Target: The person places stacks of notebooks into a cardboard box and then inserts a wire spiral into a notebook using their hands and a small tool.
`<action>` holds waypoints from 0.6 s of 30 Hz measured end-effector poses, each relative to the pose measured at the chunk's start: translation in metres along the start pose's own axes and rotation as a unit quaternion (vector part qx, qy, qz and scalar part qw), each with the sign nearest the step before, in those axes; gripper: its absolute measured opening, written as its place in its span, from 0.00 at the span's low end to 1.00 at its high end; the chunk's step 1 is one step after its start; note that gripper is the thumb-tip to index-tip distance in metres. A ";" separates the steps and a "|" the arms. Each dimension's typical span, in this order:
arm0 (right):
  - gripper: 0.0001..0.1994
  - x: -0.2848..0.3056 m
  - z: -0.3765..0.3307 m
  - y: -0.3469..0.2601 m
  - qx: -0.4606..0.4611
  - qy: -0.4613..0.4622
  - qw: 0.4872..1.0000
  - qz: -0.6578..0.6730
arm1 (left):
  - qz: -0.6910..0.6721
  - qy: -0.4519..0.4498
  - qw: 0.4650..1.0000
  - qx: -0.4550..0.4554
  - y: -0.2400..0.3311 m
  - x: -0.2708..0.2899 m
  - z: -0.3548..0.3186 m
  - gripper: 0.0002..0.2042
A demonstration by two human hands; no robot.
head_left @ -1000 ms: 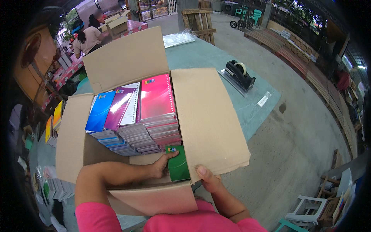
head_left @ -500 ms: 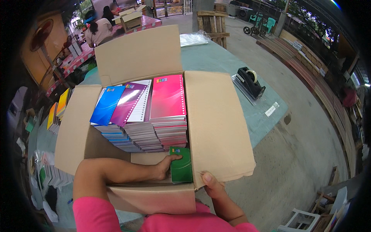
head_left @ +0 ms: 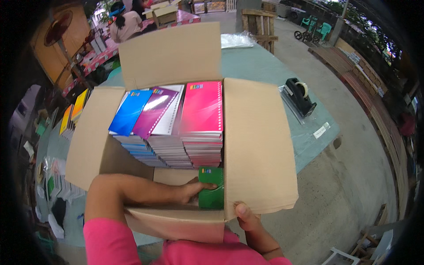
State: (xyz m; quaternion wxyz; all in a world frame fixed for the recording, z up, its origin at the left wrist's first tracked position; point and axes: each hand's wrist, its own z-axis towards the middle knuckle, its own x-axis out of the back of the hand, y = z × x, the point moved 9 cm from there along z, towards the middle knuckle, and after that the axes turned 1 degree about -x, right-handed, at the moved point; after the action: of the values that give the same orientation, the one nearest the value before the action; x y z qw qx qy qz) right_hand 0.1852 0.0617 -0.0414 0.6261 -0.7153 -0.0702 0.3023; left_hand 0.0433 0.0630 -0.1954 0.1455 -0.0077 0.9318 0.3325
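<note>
One green notebook lies in the near right corner of the cardboard box, its long axis pointing away from you, parallel to the box's right side. Your left hand grasps it from the left edge, thumb across the cover, fingers hidden; your right hand pinches the right flap. Just past its far end stands the pink notebook stack.

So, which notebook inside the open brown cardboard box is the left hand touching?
The green rectangular notebook, near right: the left hand has its thumb across it. The blue notebook, purple notebook and pink notebook lie beyond, untouched.
</note>
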 end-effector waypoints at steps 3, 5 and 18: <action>0.26 0.015 -0.013 0.009 0.054 0.011 0.995 -0.083 | -0.009 0.041 0.999 0.030 0.000 -0.002 -0.004 0.25; 0.25 0.025 -0.016 0.011 0.086 0.021 0.991 -0.101 | -0.019 0.082 0.993 0.087 0.008 0.001 -0.022 0.23; 0.19 0.131 -0.051 0.075 0.161 0.318 0.931 -0.075 | -0.153 0.029 0.981 -0.115 0.152 -0.004 -0.233 0.19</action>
State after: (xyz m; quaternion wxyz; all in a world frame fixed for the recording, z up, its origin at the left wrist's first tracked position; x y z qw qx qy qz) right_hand 0.2970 0.0653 -0.1553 0.7430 -0.6564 0.1292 0.0185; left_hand -0.0312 0.0361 0.0712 0.1658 -0.1765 0.8792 0.4104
